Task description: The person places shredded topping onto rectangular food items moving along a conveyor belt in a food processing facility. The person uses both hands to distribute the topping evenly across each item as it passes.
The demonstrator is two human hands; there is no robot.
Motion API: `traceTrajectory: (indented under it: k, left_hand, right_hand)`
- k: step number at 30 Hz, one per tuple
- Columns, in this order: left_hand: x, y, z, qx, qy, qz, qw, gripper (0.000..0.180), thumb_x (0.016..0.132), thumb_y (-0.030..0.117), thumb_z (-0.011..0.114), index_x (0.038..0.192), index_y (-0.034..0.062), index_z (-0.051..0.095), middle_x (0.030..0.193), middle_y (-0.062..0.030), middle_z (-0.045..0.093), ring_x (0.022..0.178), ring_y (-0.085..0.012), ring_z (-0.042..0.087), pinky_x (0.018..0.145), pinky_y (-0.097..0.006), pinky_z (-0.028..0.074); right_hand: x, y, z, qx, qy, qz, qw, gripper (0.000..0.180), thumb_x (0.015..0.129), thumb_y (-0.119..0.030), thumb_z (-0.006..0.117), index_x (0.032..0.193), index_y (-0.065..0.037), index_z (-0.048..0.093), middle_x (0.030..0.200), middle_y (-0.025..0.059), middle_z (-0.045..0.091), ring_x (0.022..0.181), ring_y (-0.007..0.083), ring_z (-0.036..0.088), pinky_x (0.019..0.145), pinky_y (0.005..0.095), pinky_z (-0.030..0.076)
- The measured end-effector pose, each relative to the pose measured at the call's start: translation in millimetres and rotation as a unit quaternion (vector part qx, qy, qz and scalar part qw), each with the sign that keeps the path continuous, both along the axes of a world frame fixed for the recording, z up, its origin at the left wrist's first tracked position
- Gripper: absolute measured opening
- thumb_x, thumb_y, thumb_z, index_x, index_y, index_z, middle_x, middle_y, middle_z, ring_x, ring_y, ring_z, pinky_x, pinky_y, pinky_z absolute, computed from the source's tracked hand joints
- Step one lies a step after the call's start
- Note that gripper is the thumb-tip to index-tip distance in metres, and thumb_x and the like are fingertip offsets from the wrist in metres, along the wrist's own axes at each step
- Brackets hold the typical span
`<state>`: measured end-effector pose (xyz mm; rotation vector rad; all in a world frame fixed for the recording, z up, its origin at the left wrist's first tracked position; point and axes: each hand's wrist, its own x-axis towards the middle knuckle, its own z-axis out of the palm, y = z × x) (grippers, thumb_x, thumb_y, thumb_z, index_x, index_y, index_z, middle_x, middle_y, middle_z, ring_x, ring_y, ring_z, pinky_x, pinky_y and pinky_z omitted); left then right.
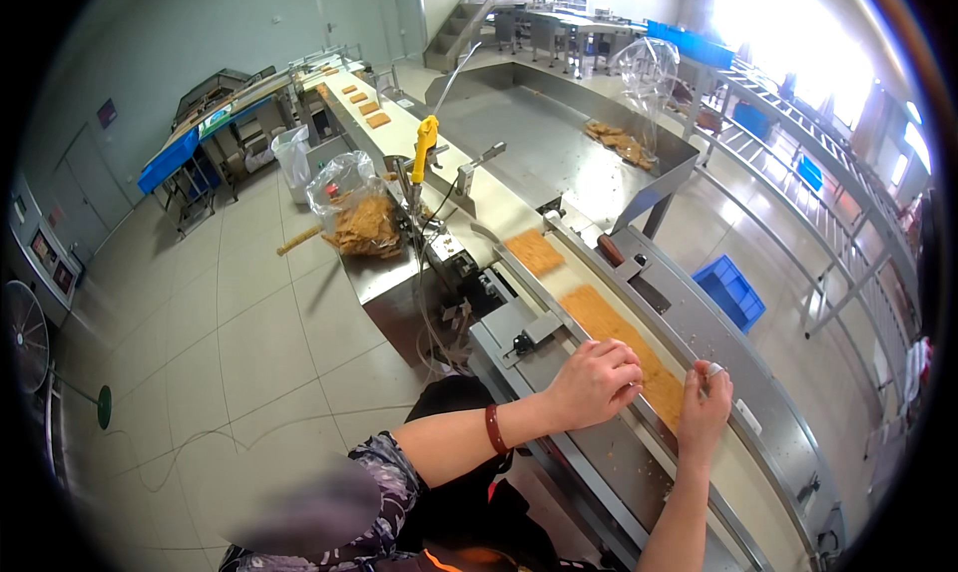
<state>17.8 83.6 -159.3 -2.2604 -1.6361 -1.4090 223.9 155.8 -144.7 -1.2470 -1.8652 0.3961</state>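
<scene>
Tan sheets (pixel 611 317) on our belt (pixel 740 492); we've left hand (pixel 593 384) at its left edge, right hand (pixel 705 404) at right; fingers (pixel 621 356) curled, can't tell grip.

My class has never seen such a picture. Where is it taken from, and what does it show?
No robot here: these are a person's left hand and right hand. A wide fisheye camera on the person's head looks down, so straight edges bend. Flat golden-brown slabs lie on a pale conveyor belt, both hands close to them, fingers curled. To the left sits a clear bag of brown pieces. Something small and white shows on the right hand; whether either hand holds anything, I cannot tell.
</scene>
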Motion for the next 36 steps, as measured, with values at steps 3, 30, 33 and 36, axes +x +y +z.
traceTrajectory:
  k: [3, 30, 33, 36]
  left_hand:
    - [-0.5, -0.3, 0.6, -0.008, 0.000, -0.003, 1.000, 0.009, 0.090, 0.019, 0.075, 0.095, 0.0130, 0.070, 0.107, -0.0001, 0.068, 0.112, -0.0228, 0.064, 0.095, -0.040, 0.048]
    - [0.9, 0.2, -1.3, -0.003, 0.008, -0.003, 1.000, 0.009, 0.090, 0.019, 0.075, 0.095, 0.0129, 0.070, 0.108, -0.0014, 0.068, 0.113, -0.0237, 0.064, 0.094, -0.041, 0.048]
    - [-0.9, -0.3, 0.3, -0.011, 0.002, -0.004, 1.000, 0.009, 0.090, 0.019, 0.075, 0.095, 0.0128, 0.070, 0.108, -0.0013, 0.068, 0.113, -0.0238, 0.064, 0.094, -0.041, 0.049]
    - [-0.4, 0.1, 0.0, 0.000, 0.004, -0.004, 1.000, 0.010, 0.089, 0.019, 0.075, 0.095, 0.0127, 0.070, 0.108, -0.0012, 0.068, 0.113, -0.0237, 0.064, 0.093, -0.041, 0.049]
  right_hand:
    - [-1.3, -0.4, 0.5, 0.004, 0.005, 0.001, 1.000, 0.014, 0.096, -0.009, 0.066, 0.107, -0.001, 0.068, 0.103, 0.0117, 0.069, 0.104, 0.0309, 0.062, 0.092, 0.0419, 0.049]
    - [0.0, -0.4, 1.6, -0.013, -0.013, -0.011, 1.000, 0.016, 0.097, -0.012, 0.067, 0.109, -0.001, 0.069, 0.106, 0.0123, 0.069, 0.106, 0.0308, 0.063, 0.094, 0.0423, 0.050]
    - [-1.9, -0.7, 1.6, -0.020, -0.001, -0.008, 1.000, 0.016, 0.097, -0.012, 0.067, 0.108, -0.001, 0.069, 0.106, 0.0121, 0.069, 0.107, 0.0309, 0.063, 0.093, 0.0424, 0.050]
    - [-0.6, -1.6, 1.6, -0.015, -0.004, -0.004, 1.000, 0.015, 0.097, -0.011, 0.066, 0.108, -0.001, 0.069, 0.106, 0.0120, 0.069, 0.106, 0.0311, 0.063, 0.093, 0.0424, 0.050]
